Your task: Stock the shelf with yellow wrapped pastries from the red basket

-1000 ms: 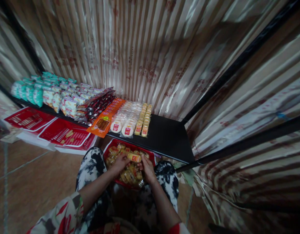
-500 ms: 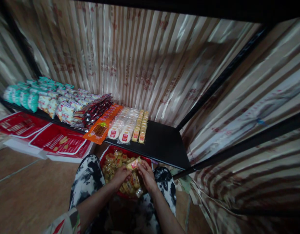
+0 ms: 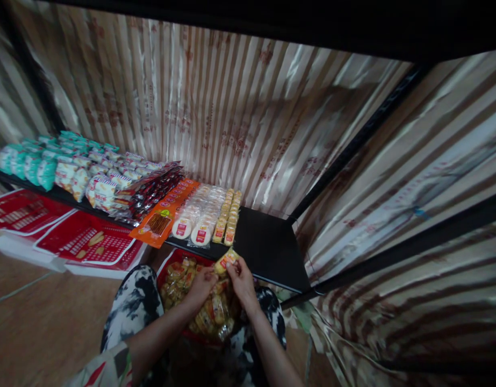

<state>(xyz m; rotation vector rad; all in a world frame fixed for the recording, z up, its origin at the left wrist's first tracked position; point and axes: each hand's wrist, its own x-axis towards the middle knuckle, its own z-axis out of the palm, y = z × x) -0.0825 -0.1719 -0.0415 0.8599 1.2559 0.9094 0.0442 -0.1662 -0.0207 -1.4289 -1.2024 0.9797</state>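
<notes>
My right hand [image 3: 243,280] pinches a small yellow wrapped snack packet [image 3: 225,261] with a red label, thumb on its front. My left hand [image 3: 202,285] is closed, its fingertips at the packet's lower left end. Both hands are above a red basket [image 3: 164,264] between my knees, filled with similar wrapped snacks [image 3: 178,275]. Just beyond, two rows of yellow snack packets [image 3: 224,217] stand on a black shelf [image 3: 267,242]. To their left are two rows of round white crackers [image 3: 200,234] in clear wrap.
Farther left on the shelf are an orange snack bag [image 3: 155,224], dark red packets [image 3: 157,188], white bags [image 3: 102,191] and teal bags [image 3: 26,161]. Red baskets [image 3: 86,239] stand on the floor at left. A black post [image 3: 352,145] and striped curtain [image 3: 231,107] enclose the shelf.
The snack packet has moved slightly up toward the shelf's front edge and tilted more upright in my hands. The view has shifted a little, so the shelf appears lower and further left.
</notes>
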